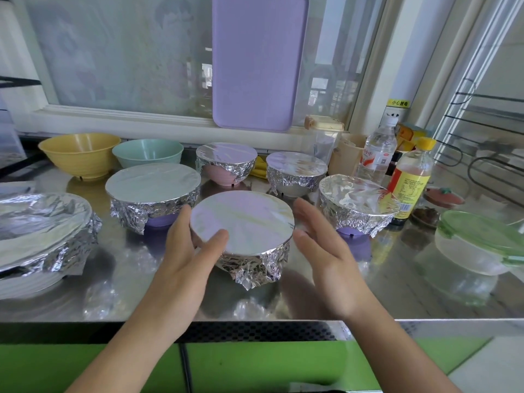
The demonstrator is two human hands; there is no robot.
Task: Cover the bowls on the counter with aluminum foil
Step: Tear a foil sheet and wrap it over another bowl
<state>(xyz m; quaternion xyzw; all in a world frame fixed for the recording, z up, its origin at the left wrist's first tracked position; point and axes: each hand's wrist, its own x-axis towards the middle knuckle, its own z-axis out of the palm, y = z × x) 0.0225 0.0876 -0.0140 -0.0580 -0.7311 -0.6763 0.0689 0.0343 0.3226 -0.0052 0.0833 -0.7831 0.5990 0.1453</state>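
A foil-covered bowl [246, 222] stands at the front middle of the steel counter [382, 285]. My left hand [187, 251] holds its left side, thumb lying on the foil top and fingers round the rim. My right hand [323, 251] hovers just right of the bowl, fingers straight, apart from it. Several other foil-covered bowls stand around: a wide one [42, 222] at far left, a purple one [153, 188] behind the left hand, a pink one [226, 160], a grey one [295, 171] and another purple one [357, 202]. A yellow bowl [80, 151] and a mint bowl [147, 151] at the back left are uncovered.
A purple cutting board [259, 61] leans on the window. Bottles [411, 177] and a water bottle [378, 148] crowd the back right. A glass container with a green lid [479, 242] sits at right. The counter's front edge [255, 324] runs below my wrists.
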